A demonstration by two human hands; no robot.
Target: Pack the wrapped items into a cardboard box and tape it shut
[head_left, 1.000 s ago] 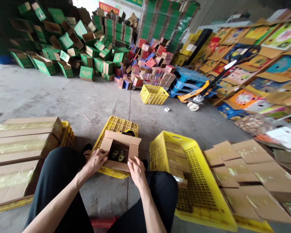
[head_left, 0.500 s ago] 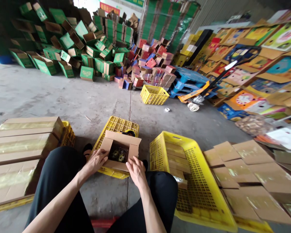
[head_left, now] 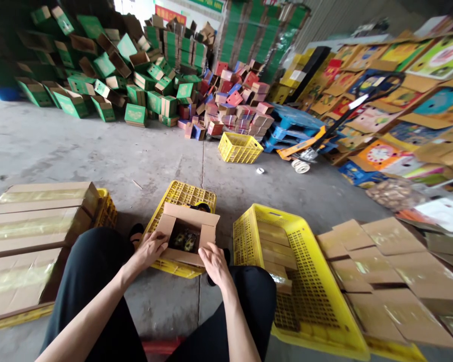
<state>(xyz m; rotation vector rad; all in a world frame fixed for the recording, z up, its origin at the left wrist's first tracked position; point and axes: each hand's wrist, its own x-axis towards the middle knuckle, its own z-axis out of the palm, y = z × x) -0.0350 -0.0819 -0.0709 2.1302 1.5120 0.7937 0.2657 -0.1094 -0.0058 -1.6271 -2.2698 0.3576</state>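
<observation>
A small brown cardboard box (head_left: 191,216) stands open on an upturned yellow crate (head_left: 181,193) between my knees. Dark items with yellow spots lie inside it. My left hand (head_left: 151,249) grips the box's left near corner, fingers curled over the flap. My right hand (head_left: 216,261) presses on the near flap at the right, fingers bent onto the cardboard.
A yellow crate (head_left: 305,281) with flat cardboard in it stands at my right, beside stacked taped boxes (head_left: 381,271). More taped boxes (head_left: 30,221) lie at my left. Farther off are a small yellow basket (head_left: 240,147), green boxes (head_left: 109,70), a pallet jack (head_left: 309,146).
My right hand has shifted slightly along the near flap and my right knee has moved a little. The box and my left hand stay put.
</observation>
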